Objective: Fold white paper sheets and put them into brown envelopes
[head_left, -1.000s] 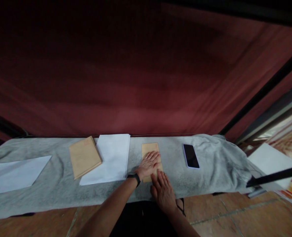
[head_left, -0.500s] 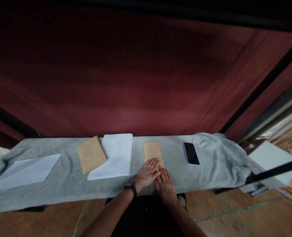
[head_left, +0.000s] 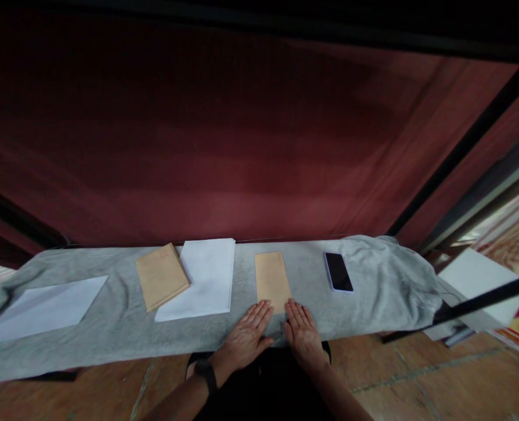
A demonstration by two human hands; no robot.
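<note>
A brown paper envelope point(head_left: 272, 279) lies flat on the grey cloth before me. My left hand point(head_left: 247, 338), with a dark band on the wrist, rests by its lower left corner, fingers stretched out and holding nothing. Over at the lower right corner, my right hand point(head_left: 303, 334) lies flat with its fingers extended, also holding nothing. Fingertips of both hands reach the envelope's near corners; whether they press on it I cannot tell.
Left of the envelope is a stack of white paper point(head_left: 210, 283), overlapped by a pile of brown envelopes point(head_left: 161, 276). A separate white sheet point(head_left: 48, 307) lies farther left. A phone point(head_left: 339, 272) sits to the right. Behind the grey cloth point(head_left: 123, 333) rises a dark red panel point(head_left: 241, 175).
Both hands have slid toward me and moved apart, so that more of the envelope shows. Before, they were close together over its lower part. The envelope stays about where it was.
</note>
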